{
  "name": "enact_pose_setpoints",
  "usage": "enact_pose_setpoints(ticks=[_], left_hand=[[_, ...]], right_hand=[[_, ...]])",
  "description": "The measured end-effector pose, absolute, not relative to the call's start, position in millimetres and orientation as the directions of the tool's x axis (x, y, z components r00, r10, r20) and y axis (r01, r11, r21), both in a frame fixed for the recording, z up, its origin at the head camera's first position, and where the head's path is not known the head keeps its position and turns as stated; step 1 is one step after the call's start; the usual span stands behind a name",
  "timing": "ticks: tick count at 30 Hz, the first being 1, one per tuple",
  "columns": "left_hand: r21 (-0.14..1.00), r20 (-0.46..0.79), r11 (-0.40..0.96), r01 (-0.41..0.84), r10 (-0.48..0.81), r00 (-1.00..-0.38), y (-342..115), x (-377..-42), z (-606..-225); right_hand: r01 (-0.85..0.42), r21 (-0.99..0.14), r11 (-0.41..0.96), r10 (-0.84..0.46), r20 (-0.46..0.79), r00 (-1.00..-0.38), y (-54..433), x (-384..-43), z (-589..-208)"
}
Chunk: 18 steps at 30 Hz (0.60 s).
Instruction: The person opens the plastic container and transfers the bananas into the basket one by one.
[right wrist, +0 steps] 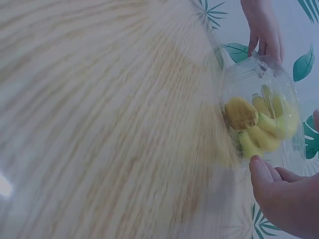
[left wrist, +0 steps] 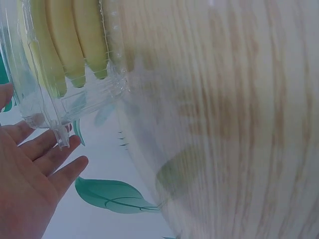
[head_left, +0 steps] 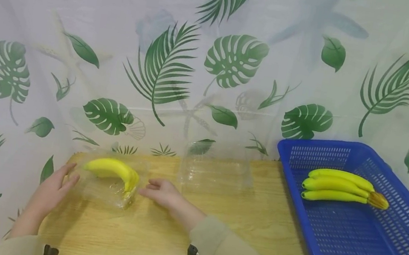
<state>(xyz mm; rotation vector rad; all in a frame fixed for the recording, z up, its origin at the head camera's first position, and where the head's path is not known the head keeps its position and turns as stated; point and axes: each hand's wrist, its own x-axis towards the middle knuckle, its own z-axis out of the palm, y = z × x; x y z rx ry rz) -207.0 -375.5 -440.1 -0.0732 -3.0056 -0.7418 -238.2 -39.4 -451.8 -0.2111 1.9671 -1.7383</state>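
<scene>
A bunch of yellow bananas [head_left: 111,168] lies inside a clear plastic clamshell box [head_left: 102,194] at the left of the table. In the left wrist view, the clear plastic covers the bananas [left wrist: 65,45]. My left hand [head_left: 51,191] is at the box's left side, its fingers extended next to the plastic rim and tab [left wrist: 61,135]. On the opposite side is my right hand [head_left: 162,193], fingers loosely bent, close to the banana stem end. In the right wrist view, my right hand [right wrist: 286,196] is by the near end of the box; whether it touches is unclear.
Another clear plastic box [head_left: 217,174] stands at the back middle of the wooden table [head_left: 245,232]. On the right, a blue plastic basket [head_left: 308,236] holds another banana bunch [head_left: 340,187]. A leaf-patterned sheet [head_left: 171,140] rises behind the table.
</scene>
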Motion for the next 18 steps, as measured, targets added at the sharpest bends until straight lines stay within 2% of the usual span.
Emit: enact_pose_setpoints(ticks=[18], left_hand=[[0.436, 0.026, 0.899, 0.033, 0.024, -0.999, -364.1, -199.9, -436.5]], right_hand=[[0.257, -0.955, 0.147, -0.411, -0.295, -0.863, -51.5, -230.9, -443.6]])
